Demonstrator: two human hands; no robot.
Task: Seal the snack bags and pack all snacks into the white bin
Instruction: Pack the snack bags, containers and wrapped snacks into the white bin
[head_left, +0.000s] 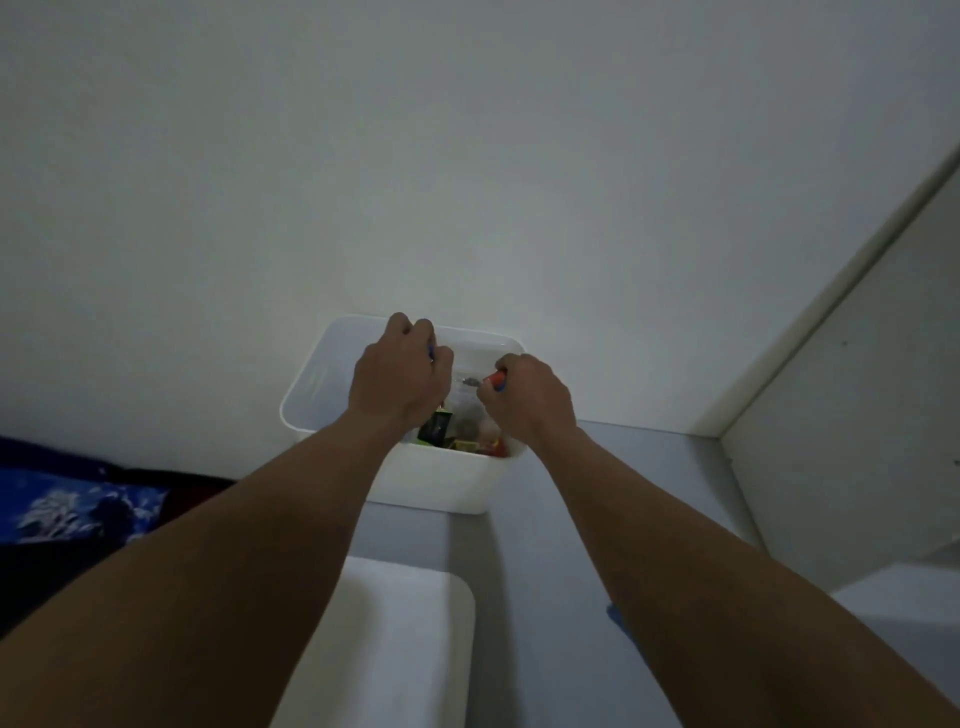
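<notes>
The white bin (311, 384) stands on a grey surface against the wall. Both my hands are above its opening. My left hand (397, 371) is closed on the left end of a clear snack bag (465, 400), with a bit of blue showing at its fingers. My right hand (530, 395) pinches the bag's right end, where a red and blue piece shows. Under the bag, several snack packets (457, 439), dark, green, yellow and red, lie inside the bin. My hands hide most of the bag.
A white lid or tray (415, 623) lies on the grey surface near me. A white cabinet side (857, 364) rises at the right. Blue patterned fabric (62, 499) lies at the left. A blue item (618, 616) peeks out beneath my right forearm.
</notes>
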